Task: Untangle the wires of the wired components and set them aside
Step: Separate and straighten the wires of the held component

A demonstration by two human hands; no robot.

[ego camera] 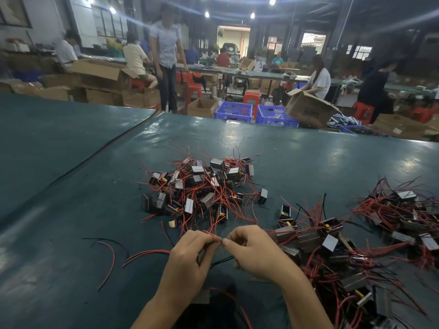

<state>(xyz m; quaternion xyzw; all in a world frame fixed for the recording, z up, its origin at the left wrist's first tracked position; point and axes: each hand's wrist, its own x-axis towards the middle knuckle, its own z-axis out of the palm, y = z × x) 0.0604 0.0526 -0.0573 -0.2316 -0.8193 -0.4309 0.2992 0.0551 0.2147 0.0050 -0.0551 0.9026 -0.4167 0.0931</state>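
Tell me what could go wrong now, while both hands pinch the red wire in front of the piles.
1. The left hand and right hand pinch a red wire that seems to run into the middle pile; a hard pull might tighten the tangle or drag other parts along.
2. The right pile lies close beside the right hand; its loose wires could snag and mix the piles.

I am looking into a factory assembly hall. My bench (308,162) is long and covered in dark green sheet. Heaps of small wired components (202,186) trailing red wires (147,252) lie from its middle toward its near and right edges. Past its far edge stand open cardboard boxes (202,106), blue plastic crates (234,111) and red stools (362,112). Workers (166,55) sit or stand at more long benches (261,74) under a high roof with hanging lamps (272,0).
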